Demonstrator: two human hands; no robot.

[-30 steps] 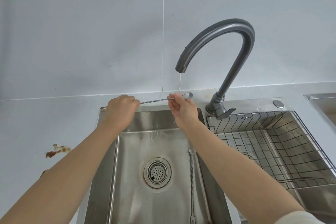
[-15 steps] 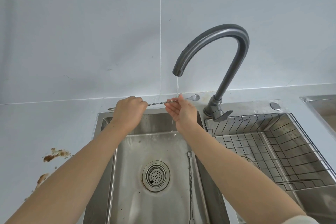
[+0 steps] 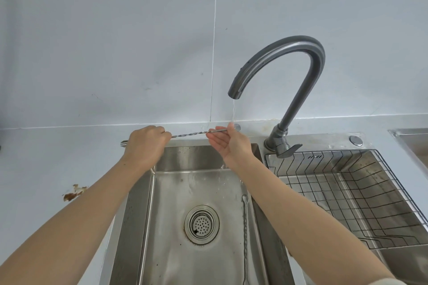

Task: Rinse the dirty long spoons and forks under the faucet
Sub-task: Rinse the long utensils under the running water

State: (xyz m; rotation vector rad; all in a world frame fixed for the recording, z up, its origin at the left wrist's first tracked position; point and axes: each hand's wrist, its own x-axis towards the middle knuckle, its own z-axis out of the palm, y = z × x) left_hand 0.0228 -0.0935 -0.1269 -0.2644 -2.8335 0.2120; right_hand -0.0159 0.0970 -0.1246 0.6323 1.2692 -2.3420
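Head view looks down over both my forearms at the steel sink (image 3: 139, 227) in the lower middle of the frame. My left hand (image 3: 147, 143) is curled into a fist around one end of a long twisted-handle spoon (image 3: 192, 133), and a bit of that end pokes out past my knuckles on the left. My right hand (image 3: 228, 143) is half open, palm turned up toward me, its fingertips pinching the far end of the handle right where the bowl sits. The spoon lies nearly level across the back edge of the sink, centre frame. A thin stream of water (image 3: 233, 111) falls from the grey gooseneck faucet (image 3: 298, 81) straight onto my right fingertips and the bowl, and drips splash off below my wrist. A second long twisted utensil (image 3: 245, 233) lies along the right side of the basin, beside the drain strainer (image 3: 201, 224). Right of the faucet, a wire rack (image 3: 347, 196) sits in the other basin. A brown smear (image 3: 75, 192) marks the counter (image 3: 46, 169) at left.
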